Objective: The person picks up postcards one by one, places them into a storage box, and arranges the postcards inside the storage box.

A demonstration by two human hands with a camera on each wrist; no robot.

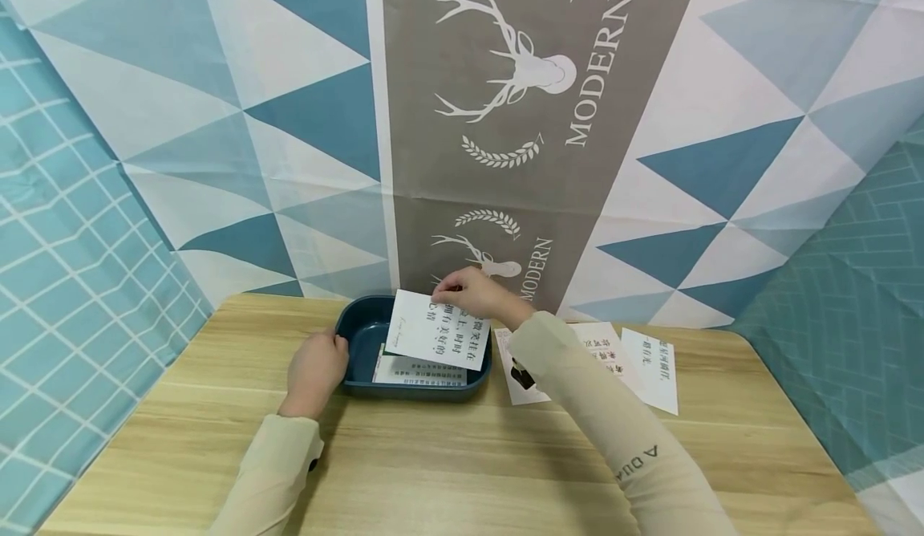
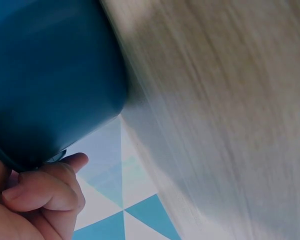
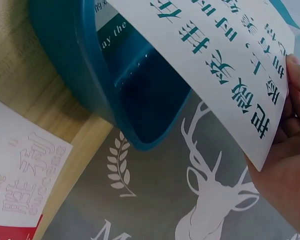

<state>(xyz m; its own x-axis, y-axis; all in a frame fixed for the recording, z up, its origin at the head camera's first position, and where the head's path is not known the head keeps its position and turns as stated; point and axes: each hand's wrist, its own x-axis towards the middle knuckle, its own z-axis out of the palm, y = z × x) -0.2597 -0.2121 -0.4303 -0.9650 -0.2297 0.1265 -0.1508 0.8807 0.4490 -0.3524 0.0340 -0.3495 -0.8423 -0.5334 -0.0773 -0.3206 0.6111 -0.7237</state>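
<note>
A dark blue rectangular bin (image 1: pixel 411 392) stands near the back of the wooden table. My left hand (image 1: pixel 316 366) holds the bin's left end, fingers curled at the rim in the left wrist view. Above the bin, my right hand (image 1: pixel 482 294) pinches the edge of a white card (image 1: pixel 419 329) printed with dark Chinese lettering. That card hangs tilted over the bin's right half. Beneath it, another printed card (image 1: pixel 415 372) lies inside the bin; the right wrist view also shows a green strip with English lettering in there.
Several printed cards lie right of the bin, partly under my right forearm, among them a white card (image 1: pixel 655 367) with dark text and a pinkish card (image 1: pixel 521 391). A patterned cloth (image 1: pixel 505 183) with deer heads and triangles hangs right behind the table (image 1: pixel 433 464).
</note>
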